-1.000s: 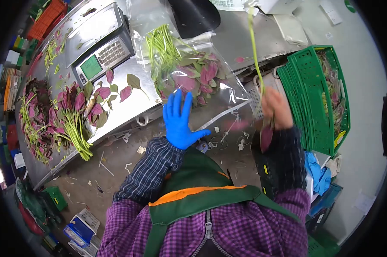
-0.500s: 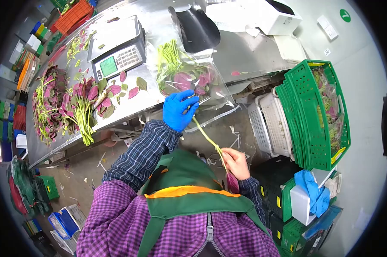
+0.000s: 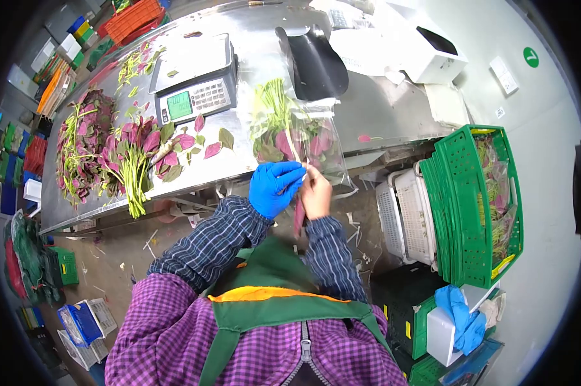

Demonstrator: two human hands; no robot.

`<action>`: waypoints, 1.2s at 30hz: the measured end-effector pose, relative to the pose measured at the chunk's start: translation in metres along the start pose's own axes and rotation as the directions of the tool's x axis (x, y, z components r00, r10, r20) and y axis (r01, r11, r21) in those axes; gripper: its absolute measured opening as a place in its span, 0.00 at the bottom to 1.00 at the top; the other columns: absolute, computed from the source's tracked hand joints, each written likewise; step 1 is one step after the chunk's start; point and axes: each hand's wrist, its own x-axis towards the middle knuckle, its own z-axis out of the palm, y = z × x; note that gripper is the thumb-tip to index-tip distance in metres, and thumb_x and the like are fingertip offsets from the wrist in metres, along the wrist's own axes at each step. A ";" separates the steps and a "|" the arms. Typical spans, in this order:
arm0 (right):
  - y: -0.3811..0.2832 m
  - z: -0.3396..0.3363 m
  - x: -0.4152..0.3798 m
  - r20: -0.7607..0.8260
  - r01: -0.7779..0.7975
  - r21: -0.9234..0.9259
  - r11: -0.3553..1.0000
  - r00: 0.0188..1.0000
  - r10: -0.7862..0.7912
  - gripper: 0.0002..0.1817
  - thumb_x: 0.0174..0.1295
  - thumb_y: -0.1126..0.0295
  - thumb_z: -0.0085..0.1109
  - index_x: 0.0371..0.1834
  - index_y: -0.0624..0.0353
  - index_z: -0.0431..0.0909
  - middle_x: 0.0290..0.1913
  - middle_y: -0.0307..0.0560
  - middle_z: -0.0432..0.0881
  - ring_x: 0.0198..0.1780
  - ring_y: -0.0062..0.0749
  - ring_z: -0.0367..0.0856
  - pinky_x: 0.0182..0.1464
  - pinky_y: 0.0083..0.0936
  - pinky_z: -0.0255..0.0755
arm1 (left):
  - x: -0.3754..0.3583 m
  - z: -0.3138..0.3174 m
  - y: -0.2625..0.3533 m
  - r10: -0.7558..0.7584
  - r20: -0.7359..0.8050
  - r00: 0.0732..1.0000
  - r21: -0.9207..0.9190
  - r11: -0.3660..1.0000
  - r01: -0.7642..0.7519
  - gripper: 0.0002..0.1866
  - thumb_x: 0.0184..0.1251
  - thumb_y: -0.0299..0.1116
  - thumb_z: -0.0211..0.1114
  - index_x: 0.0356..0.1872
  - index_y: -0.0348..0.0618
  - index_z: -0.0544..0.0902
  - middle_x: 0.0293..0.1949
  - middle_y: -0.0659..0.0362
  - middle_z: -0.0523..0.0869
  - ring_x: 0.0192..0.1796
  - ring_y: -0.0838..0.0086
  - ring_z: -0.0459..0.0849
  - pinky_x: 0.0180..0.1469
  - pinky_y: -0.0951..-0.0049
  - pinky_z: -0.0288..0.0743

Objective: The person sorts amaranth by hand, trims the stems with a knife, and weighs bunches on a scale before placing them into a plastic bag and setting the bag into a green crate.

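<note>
My left hand (image 3: 274, 188), in a blue glove, is closed at the near edge of a clear plastic bag (image 3: 337, 154). Inside the bag lie leafy greens (image 3: 272, 106) with pale green stems and purple leaves. Beside it, bare, my right hand (image 3: 317, 194) pinches a single stalk of the leafy greens (image 3: 292, 143). The stalk's pale stem points up over the bag, and its purple leaf (image 3: 299, 220) hangs below my fingers. The fingertips of both hands meet at the bag's edge.
Left of the bag stands a digital scale (image 3: 197, 93). Bunches of purple-leaved greens (image 3: 131, 161) and loose leaves lie on the metal table (image 3: 393, 122). A black scoop-like sheet (image 3: 316, 64) is behind the bag. Stacked green crates (image 3: 461, 206) and white baskets (image 3: 411, 212) stand at right.
My right hand has moved up and left from near the apron to my left hand, bringing the stalk over the bag. The whole view has shifted slightly.
</note>
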 end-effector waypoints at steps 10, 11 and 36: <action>-0.026 0.063 0.094 -0.008 0.224 -0.720 0.657 0.944 -0.331 0.08 0.56 0.62 0.56 0.35 0.50 0.80 0.32 0.43 0.74 0.36 0.40 0.75 0.38 0.37 0.70 | 0.005 -0.014 0.000 -0.023 -0.015 1.000 0.029 0.999 0.023 0.14 0.51 0.30 0.68 0.41 0.52 0.84 0.42 0.63 0.83 0.36 0.68 0.77 0.42 0.69 0.68; -0.029 0.061 0.091 0.042 0.260 -0.743 0.616 0.938 -0.344 0.07 0.54 0.62 0.58 0.33 0.50 0.81 0.32 0.43 0.75 0.36 0.40 0.75 0.36 0.38 0.70 | 0.009 -0.019 0.003 -0.015 -0.025 1.000 0.023 1.000 0.016 0.15 0.51 0.29 0.68 0.43 0.52 0.84 0.41 0.63 0.83 0.36 0.68 0.78 0.41 0.69 0.69; -0.013 -0.015 0.056 0.185 0.426 -0.570 0.703 0.900 -0.395 0.27 0.58 0.64 0.57 0.59 0.64 0.65 0.58 0.59 0.67 0.58 0.51 0.66 0.57 0.41 0.62 | -0.099 -0.020 -0.005 -0.701 0.136 0.700 -0.456 0.583 0.673 0.24 0.53 0.25 0.67 0.54 0.42 0.75 0.51 0.55 0.79 0.47 0.70 0.79 0.49 0.73 0.72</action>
